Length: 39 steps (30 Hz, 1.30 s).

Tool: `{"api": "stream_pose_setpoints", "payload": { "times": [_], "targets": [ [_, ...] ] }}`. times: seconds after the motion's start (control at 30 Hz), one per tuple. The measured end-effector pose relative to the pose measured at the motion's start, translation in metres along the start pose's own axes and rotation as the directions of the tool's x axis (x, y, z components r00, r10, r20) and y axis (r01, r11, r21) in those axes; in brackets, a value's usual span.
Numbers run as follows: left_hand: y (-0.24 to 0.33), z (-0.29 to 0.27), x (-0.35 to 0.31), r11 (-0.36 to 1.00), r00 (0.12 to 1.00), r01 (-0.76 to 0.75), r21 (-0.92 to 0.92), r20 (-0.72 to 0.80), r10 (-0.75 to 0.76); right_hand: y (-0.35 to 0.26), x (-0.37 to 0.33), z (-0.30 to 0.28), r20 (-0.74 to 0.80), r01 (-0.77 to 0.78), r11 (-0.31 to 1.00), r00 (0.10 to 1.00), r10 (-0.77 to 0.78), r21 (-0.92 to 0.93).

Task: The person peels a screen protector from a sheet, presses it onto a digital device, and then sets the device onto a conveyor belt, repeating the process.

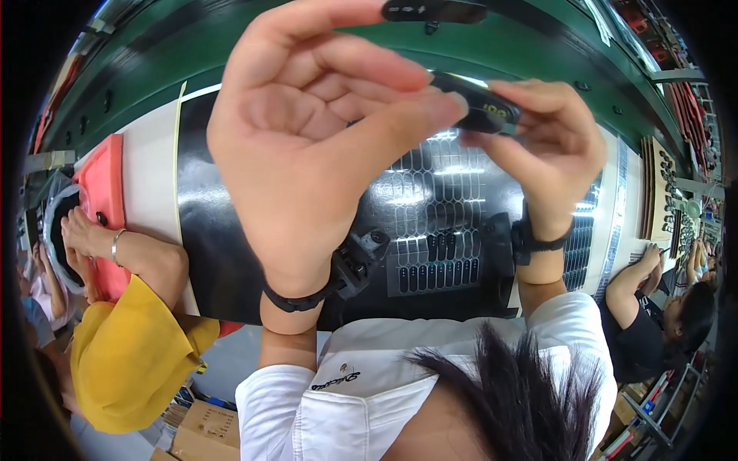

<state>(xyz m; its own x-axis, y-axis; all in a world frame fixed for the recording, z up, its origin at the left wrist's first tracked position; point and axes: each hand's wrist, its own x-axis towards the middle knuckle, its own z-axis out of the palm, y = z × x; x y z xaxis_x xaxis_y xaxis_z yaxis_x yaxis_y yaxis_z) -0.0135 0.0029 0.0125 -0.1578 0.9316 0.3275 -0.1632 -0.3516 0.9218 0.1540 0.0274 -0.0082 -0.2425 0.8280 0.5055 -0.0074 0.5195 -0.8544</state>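
Observation:
Close in front of me, my left hand (307, 131) and my right hand (553, 131) both grip a small black rounded device (488, 111) with light markings. The thumb and a finger of my left hand pinch its left end; my right fingers hold its right end. A black strip (436, 11) with small pale icons touches my raised left index fingertip; I cannot tell whether it sticks there. Below, a clear sheet of elongated black labels (438, 276) lies on the dark mat (223, 253), several of its places bare.
A green conveyor belt (207, 50) with scattered small black parts runs along the far side. At left, a person in yellow (127, 353) works over a red tray (113, 184). Another person in black (653, 330) sits at right. Cardboard boxes (207, 430) stand below left.

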Motion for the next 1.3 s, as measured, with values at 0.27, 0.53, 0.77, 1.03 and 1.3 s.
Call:
{"api": "stream_pose_setpoints", "payload": {
  "times": [0.27, 0.53, 0.77, 1.03, 1.3],
  "targets": [
    [-0.001, 0.005, -0.004, 0.996, 0.996, 0.092, -0.016, -0.019, -0.092, -0.012, -0.009, 0.000, 0.034, 0.029, 0.994, 0.999, -0.026, -0.105],
    [-0.010, -0.008, 0.000, 0.987, 0.990, 0.114, -0.113, 0.099, -0.103, -0.014, -0.009, -0.001, 0.037, 0.015, 0.997, 0.999, -0.012, -0.082],
    [-0.004, 0.008, -0.006, 0.994, 0.995, 0.103, -0.024, 0.013, -0.103, -0.013, -0.011, -0.004, 0.037, 0.030, 0.994, 0.999, -0.027, -0.108],
    [-0.001, 0.017, -0.011, 0.996, 1.000, 0.027, 0.084, 0.003, -0.027, -0.015, -0.011, -0.006, 0.058, 0.087, 0.971, 0.995, -0.076, -0.221],
    [-0.001, 0.015, -0.008, 0.992, 0.992, 0.058, 0.111, 0.107, -0.070, -0.021, -0.013, 0.000, 0.013, 0.080, 0.933, 0.997, -0.081, -0.351]
  ]
}}
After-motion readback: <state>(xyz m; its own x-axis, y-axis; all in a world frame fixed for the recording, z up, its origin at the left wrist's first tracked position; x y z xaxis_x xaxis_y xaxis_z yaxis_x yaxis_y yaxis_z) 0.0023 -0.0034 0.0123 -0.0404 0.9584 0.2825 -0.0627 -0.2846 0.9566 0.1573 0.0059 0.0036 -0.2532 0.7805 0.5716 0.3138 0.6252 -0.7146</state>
